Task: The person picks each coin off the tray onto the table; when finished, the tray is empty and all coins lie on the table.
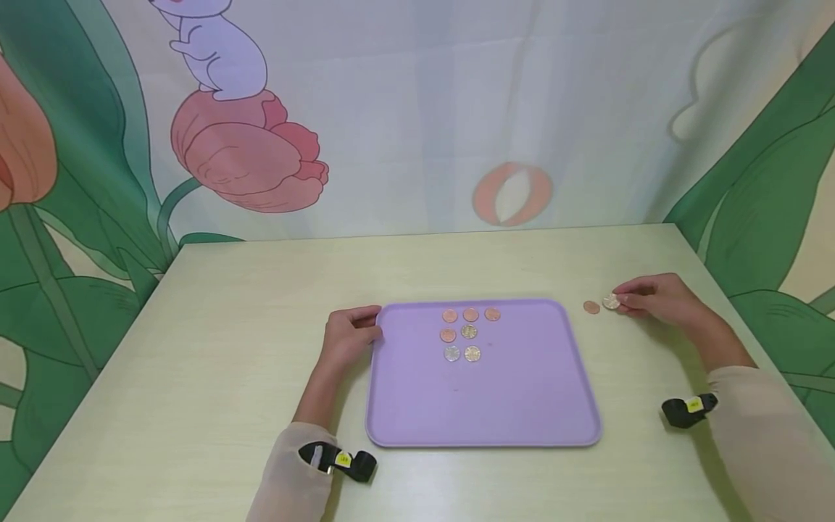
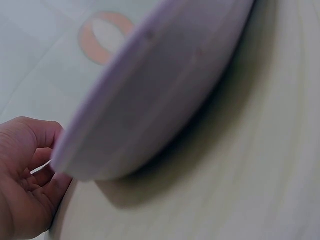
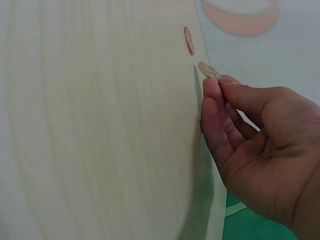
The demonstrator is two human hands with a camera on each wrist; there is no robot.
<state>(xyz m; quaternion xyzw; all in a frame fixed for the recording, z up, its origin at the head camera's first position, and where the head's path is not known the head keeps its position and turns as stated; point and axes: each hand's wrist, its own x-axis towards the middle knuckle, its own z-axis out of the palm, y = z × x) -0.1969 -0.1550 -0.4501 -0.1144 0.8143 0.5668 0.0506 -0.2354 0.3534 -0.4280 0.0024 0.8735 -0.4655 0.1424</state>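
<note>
Between thumb and fingertips, my right hand (image 1: pixel 662 299) pinches a gold-coloured coin (image 1: pixel 610 301), which the right wrist view shows tilted off the table (image 3: pixel 209 70). Just left of it a copper-coloured coin (image 1: pixel 591 307) lies on the table. My left hand (image 1: pixel 344 339) grips the far left corner of a purple tray (image 1: pixel 522 406); the left wrist view shows fingers on the corner of its rim (image 2: pixel 75 150). On the tray sit several coins in short rows: copper ones (image 1: pixel 470 315), gold-coloured ones (image 1: pixel 472 354) and a silver-coloured one (image 1: pixel 451 354).
The pale wooden table (image 1: pixel 196 377) extends around the tray on all sides. Behind its far edge hangs a printed curtain (image 1: pixel 404 130) with flowers and a white animal. Each sleeve carries a black wrist camera (image 1: pixel 688 410).
</note>
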